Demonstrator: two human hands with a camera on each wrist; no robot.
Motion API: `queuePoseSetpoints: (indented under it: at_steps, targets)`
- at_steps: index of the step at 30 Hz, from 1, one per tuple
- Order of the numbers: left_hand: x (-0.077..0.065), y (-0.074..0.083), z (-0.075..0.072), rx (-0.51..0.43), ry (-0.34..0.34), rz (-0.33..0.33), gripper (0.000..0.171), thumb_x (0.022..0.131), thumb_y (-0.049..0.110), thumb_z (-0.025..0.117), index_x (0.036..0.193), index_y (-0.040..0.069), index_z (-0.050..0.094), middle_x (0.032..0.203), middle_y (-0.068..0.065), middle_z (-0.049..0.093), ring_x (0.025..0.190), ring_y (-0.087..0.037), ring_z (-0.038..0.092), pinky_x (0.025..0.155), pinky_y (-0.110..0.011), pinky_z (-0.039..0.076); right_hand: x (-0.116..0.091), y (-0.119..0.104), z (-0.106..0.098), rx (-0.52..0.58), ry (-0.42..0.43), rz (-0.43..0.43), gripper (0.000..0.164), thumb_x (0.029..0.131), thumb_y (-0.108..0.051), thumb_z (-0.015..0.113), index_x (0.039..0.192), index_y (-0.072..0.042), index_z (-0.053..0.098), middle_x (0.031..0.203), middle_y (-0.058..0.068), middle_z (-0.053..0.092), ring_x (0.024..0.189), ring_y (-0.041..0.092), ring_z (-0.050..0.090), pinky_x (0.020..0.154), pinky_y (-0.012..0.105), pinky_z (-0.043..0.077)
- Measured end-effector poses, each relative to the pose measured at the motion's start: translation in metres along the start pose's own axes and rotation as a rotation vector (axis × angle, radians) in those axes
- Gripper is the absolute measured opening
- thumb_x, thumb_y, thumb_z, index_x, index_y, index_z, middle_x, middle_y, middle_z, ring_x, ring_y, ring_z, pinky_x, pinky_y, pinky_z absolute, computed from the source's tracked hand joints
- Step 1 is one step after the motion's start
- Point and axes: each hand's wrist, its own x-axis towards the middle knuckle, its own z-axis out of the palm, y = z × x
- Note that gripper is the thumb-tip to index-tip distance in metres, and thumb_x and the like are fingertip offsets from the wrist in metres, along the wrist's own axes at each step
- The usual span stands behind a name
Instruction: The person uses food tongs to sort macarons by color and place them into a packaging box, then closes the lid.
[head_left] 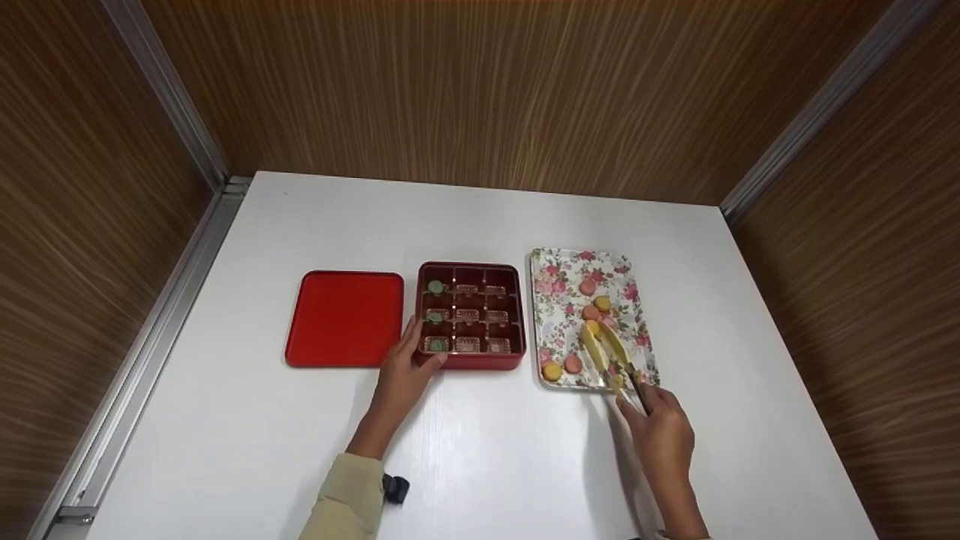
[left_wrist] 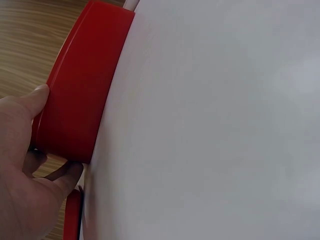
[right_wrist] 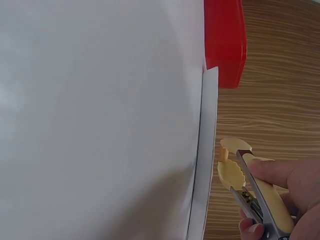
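Centrally, box (head_left: 471, 361): square, dark red and glossy, in the middle of the head frame, with a ribbed brownish insert of nine compartments in three rows of three; in the left wrist frame its outer wall shows bright red, upper left.
Green macarons (head_left: 434, 317): three, small and round, one in each compartment of the box's left column.
Left hand (head_left: 403, 375): holding the box's lower-left corner, thumb on the front wall, fingers along the left side.
Right hand (head_left: 664, 431): gripping the tongs, lower right of the head frame.
Tongs (head_left: 593, 349): pale yellow scalloped heads on metal arms, spread a little over the tray; whether they pinch the yellow macaron at their tips, I cannot tell.
Tray (head_left: 551, 322): rectangular, right of the box, white with pink and red roses and green leaves.
Pink macarons (head_left: 573, 364): three, on the tray, two in its upper half and one at lower left.
Yellow macarons (head_left: 552, 371): three, one by the upper pink pair, one at the tongs' tips, one at the tray's lower-left corner.
Lid (head_left: 345, 319): flat, bright red, rounded corners, just left of the box.
Table (head_left: 480, 450): white, under everything.
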Motion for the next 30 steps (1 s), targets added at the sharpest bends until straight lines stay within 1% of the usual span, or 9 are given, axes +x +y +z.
queuePoseSetpoints:
  at_steps: [4,12,16,21,26,30]
  targets:
    - [0.0,0.0,0.001,0.001,0.004,-0.017,0.081,0.085,0.047,0.068,0.152,0.024,0.028,0.159,0.005,0.021,0.141,-0.029,0.025,0.109,-0.053,0.029,0.002,-0.001,-0.001,0.009,0.018,-0.026,0.047,0.077,-0.017,0.08,0.117,0.003,0.066,0.111,0.022,0.063,0.103,0.038,0.061,0.08,0.051,0.049]
    - [0.0,-0.001,0.0,0.001,0.008,-0.019,0.082,0.084,0.051,0.067,0.151,0.025,0.028,0.159,0.006,0.021,0.142,-0.031,0.023,0.109,-0.056,0.027,0.008,-0.01,0.0,0.031,0.044,-0.088,0.046,0.076,-0.019,0.082,0.114,0.002,0.068,0.109,0.019,0.065,0.102,0.036,0.061,0.081,0.05,0.048]
    - [0.0,-0.001,0.0,0.008,-0.001,-0.015,0.082,0.084,0.051,0.067,0.152,0.025,0.027,0.159,0.007,0.02,0.142,-0.032,0.023,0.108,-0.058,0.027,0.011,-0.021,0.004,0.046,0.033,-0.117,0.046,0.076,-0.019,0.081,0.115,0.003,0.068,0.11,0.018,0.065,0.102,0.036,0.062,0.081,0.05,0.049]
    - [0.0,-0.001,-0.001,0.003,-0.012,-0.028,0.081,0.085,0.05,0.067,0.152,0.028,0.026,0.159,0.009,0.019,0.142,-0.03,0.023,0.108,-0.058,0.028,0.014,-0.038,0.009,0.067,0.017,-0.169,0.046,0.077,-0.019,0.081,0.114,0.002,0.068,0.111,0.016,0.065,0.102,0.034,0.062,0.081,0.049,0.05]
    - [0.0,-0.001,0.0,-0.02,-0.014,-0.034,0.08,0.086,0.047,0.068,0.152,0.027,0.026,0.159,0.011,0.017,0.143,-0.03,0.021,0.109,-0.057,0.026,0.016,-0.054,0.014,0.123,0.026,-0.246,0.043,0.075,-0.019,0.082,0.112,0.0,0.07,0.108,0.013,0.066,0.098,0.03,0.063,0.078,0.047,0.051]
    - [0.001,-0.001,0.0,-0.014,-0.011,-0.035,0.08,0.086,0.046,0.068,0.152,0.027,0.026,0.159,0.01,0.018,0.143,-0.029,0.022,0.109,-0.056,0.027,0.016,-0.066,0.018,0.139,0.012,-0.311,0.042,0.075,-0.019,0.083,0.111,-0.002,0.071,0.106,0.009,0.067,0.095,0.028,0.065,0.076,0.045,0.053]
